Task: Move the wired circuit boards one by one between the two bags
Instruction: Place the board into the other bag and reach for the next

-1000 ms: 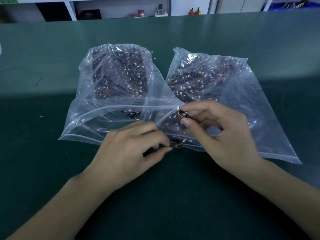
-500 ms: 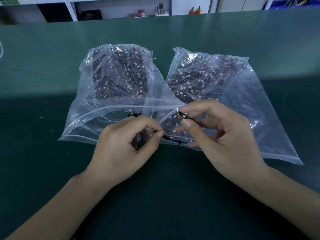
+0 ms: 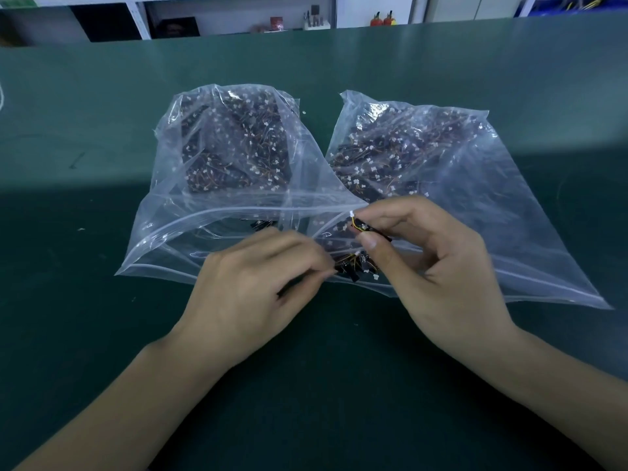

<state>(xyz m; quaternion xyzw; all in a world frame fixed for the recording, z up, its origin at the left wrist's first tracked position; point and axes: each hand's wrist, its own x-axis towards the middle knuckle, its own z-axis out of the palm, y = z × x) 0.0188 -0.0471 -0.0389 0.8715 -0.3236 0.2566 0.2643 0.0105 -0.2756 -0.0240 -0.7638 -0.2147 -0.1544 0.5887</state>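
Green matte bench (image 3: 102, 334), far half brightly lit, near half in shadow. At 12 o'clock beyond the far edge: white shelving (image 3: 139, 15) with small items, among them two red bottle-like objects (image 3: 382, 19); labels too small to read. Two clear zip-seal plastic bags side by side at bench centre, both crinkled and glossy: left bag (image 3: 176, 212) at 11 o'clock from the hands, right bag (image 3: 509, 205) at 1 o'clock, near corners overlapping at centre. Both heaped at the far end with small dark boards (image 3: 238, 147) carrying thin orange-yellow wires and white connectors; film glare blurs single pieces. Mouths of both bags facing the near edge, plastic lips lying directly between hands and contents. Right hand (image 3: 438, 266) at 3 o'clock of centre, over the mouth of the right bag, thumb and forefinger pinching one wired circuit board (image 3: 368, 228): small, black, rectangular, with a yellow wire loop ending in a white plug at the 10 o'clock end. Left hand (image 3: 251, 287) at 9 o'clock of centre, fingers curled, fingertips meeting at a loose cluster of boards (image 3: 356, 266) lying at the bag mouth, just below the pinched board; motion blur there, so grip on a board or wire not resolvable. Cluster between the two hands, touching the left fingertips.
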